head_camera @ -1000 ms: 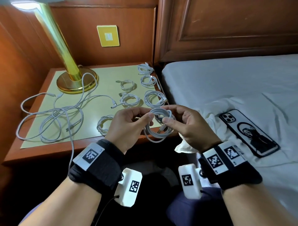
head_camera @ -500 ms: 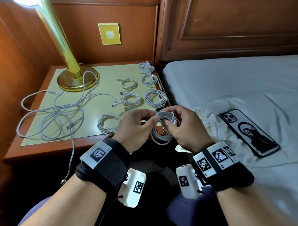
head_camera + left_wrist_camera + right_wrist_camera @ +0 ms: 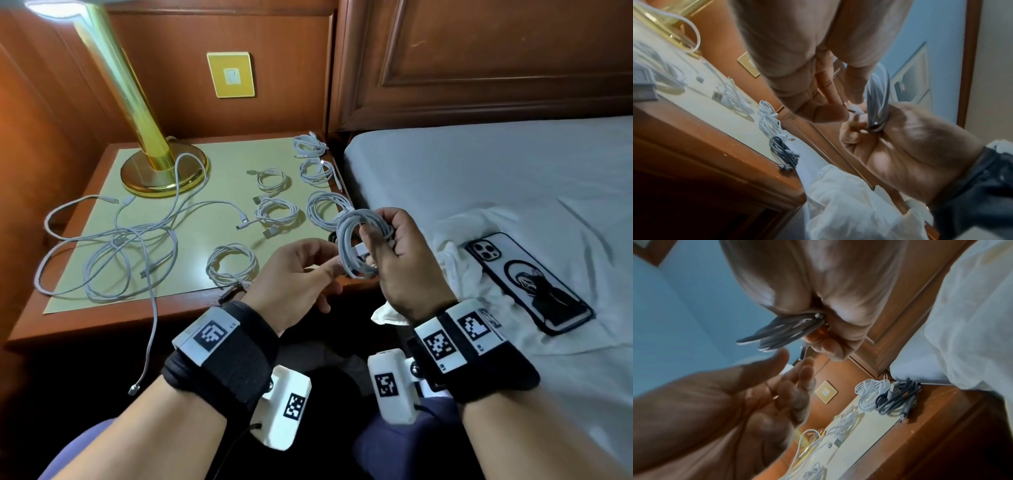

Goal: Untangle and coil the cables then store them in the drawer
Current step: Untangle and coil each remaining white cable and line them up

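Observation:
My right hand (image 3: pixel 400 260) grips a coiled white cable (image 3: pixel 352 246) just above the front right corner of the nightstand (image 3: pixel 191 301). The fingers curl round one side of the coil (image 3: pixel 878 97), and a plug end shows by the thumb. Beside it on the left is my left hand (image 3: pixel 308 277), fingers relaxed, fingertips just at the coil's lower edge. The right wrist view shows its palm (image 3: pixel 756 399) holding nothing. A loose tangle of white cables (image 3: pixel 113 253) lies on the nightstand's left half. Several coiled cables (image 3: pixel 277 212) lie on its right half. No drawer is in view.
A brass lamp (image 3: pixel 161 168) stands at the back left of the nightstand. One cable end (image 3: pixel 150 335) hangs over the front edge. To the right is a bed (image 3: pixel 479 178) with a phone (image 3: pixel 527 281) and a crumpled white cloth (image 3: pixel 455 260).
Both hands held the coil before. Now my right hand alone holds it, raised a little and turned more upright, and my left hand has let go and loosened its fingers.

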